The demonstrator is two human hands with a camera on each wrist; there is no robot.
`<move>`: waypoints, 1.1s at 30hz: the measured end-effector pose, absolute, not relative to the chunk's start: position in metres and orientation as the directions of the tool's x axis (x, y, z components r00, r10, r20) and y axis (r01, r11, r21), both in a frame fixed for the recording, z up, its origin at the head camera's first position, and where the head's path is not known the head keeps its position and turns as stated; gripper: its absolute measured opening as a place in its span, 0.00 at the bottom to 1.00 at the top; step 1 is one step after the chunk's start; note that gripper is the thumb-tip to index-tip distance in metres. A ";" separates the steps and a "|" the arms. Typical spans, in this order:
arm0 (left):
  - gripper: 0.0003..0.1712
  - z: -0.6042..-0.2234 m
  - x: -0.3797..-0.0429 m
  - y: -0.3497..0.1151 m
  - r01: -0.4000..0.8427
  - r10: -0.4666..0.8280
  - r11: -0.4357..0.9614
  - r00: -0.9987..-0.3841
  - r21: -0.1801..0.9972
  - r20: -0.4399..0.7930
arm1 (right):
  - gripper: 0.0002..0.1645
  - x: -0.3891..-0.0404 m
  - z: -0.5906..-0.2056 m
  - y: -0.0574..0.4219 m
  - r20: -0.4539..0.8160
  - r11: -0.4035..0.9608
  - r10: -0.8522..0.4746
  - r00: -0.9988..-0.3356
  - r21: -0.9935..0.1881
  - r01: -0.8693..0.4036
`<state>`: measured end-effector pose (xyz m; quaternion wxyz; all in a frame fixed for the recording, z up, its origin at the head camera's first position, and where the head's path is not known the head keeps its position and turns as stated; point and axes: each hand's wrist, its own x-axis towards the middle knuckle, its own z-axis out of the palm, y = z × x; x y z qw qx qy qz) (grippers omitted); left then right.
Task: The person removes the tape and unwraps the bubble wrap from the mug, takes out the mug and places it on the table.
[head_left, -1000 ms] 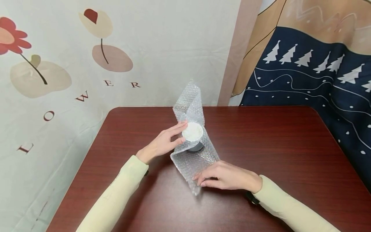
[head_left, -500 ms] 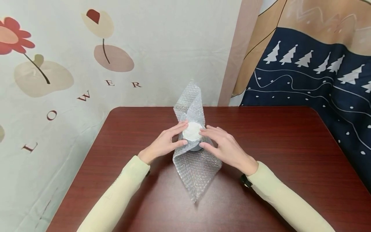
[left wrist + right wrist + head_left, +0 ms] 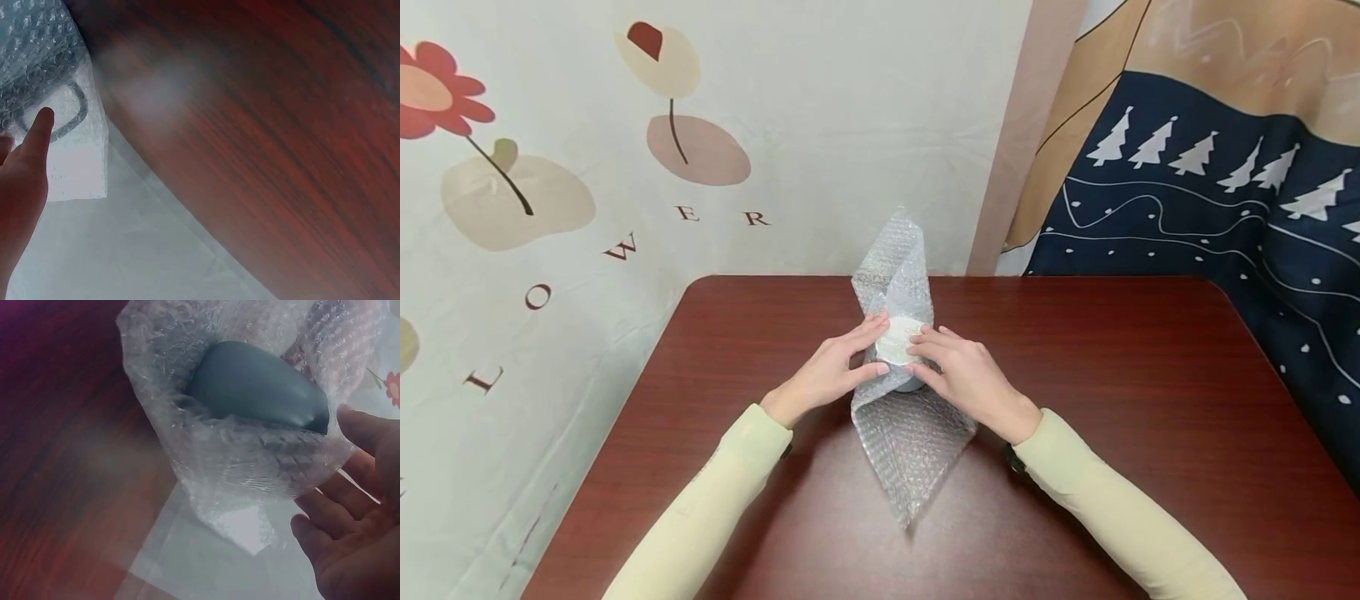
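Observation:
A grey-blue cup (image 3: 256, 387) with a round white top (image 3: 895, 343) stands upright on the table, partly wrapped in clear bubble wrap (image 3: 913, 454). One pointed end of the wrap rises behind the cup; the other lies toward me. My left hand (image 3: 831, 367) rests against the cup's left side, fingertips at the far rim and thumb at the near side. Opposite it, my right hand (image 3: 973, 375) lays its fingers over the right rim, pressing the wrap there. In the left wrist view a dark loop (image 3: 82, 106) shows through the wrap beside my straight forefinger.
The dark red wooden table (image 3: 1112, 417) surrounds the cup on all sides. Behind its back edge hang a pale flower-print cloth (image 3: 820, 125) and a navy cloth (image 3: 1195, 217) with white trees.
My right hand has left the near end of the bubble wrap and moved up to the cup's right rim, then inward over it. My left hand has stayed at the cup.

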<state>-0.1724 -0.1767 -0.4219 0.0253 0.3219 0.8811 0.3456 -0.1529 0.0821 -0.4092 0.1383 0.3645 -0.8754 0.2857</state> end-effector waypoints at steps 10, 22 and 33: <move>0.42 -0.424 -0.169 -0.175 0.603 0.619 0.531 -0.756 0.596 0.214 | 0.13 -0.157 -0.415 0.089 0.508 0.482 -0.520 -0.687 -0.489 -0.727; 0.45 -0.423 -0.169 -0.175 0.570 0.594 0.568 -0.783 0.594 0.184 | 0.11 -0.165 -0.414 0.096 0.465 0.414 -0.458 -0.758 -0.643 -0.645; 0.45 -0.421 -0.167 -0.173 0.554 0.591 0.578 -0.790 0.599 0.161 | 0.09 -0.165 -0.417 0.100 0.441 0.392 -0.407 -0.800 -0.706 -0.589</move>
